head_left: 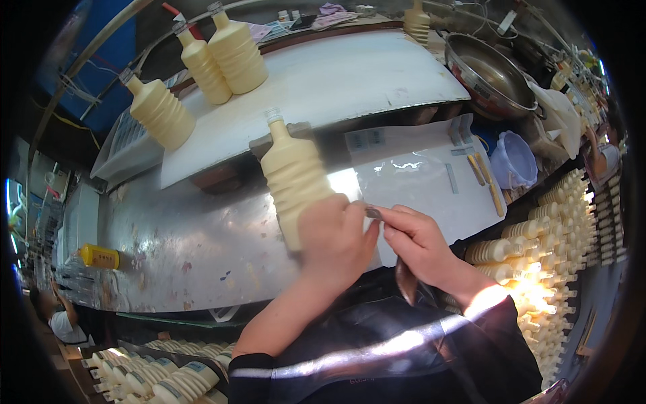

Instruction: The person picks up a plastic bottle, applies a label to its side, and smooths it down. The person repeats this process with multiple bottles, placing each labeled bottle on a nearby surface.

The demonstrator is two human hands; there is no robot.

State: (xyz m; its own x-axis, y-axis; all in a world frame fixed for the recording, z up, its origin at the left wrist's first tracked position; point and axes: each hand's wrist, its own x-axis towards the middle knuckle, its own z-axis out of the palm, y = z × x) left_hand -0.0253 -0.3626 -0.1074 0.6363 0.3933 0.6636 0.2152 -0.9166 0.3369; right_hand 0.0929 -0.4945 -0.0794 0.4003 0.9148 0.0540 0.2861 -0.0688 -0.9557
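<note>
A cream ribbed bottle [296,168] with a clear threaded neck is in front of me on the metal table. My left hand [336,236], somewhat blurred, covers part of its lower right side, with the fingers bent closed. My right hand [420,246] is closed just right of it, thumb and forefinger pinching a small dark flat piece [373,213] near the left fingertips. Below the right palm hangs a brown pointed strip [406,281]; whether it joins the small piece is hidden. What the left fingers hold, if anything, cannot be made out.
Three similar bottles stand on and beside a raised white board [323,74]. At right are a plastic sheet [417,202], wooden-handled tools [490,185], a pale bucket [513,160] and a metal basin [491,74]. A yellow container [99,256] lies left; stacked bottles [538,249] fill the lower right.
</note>
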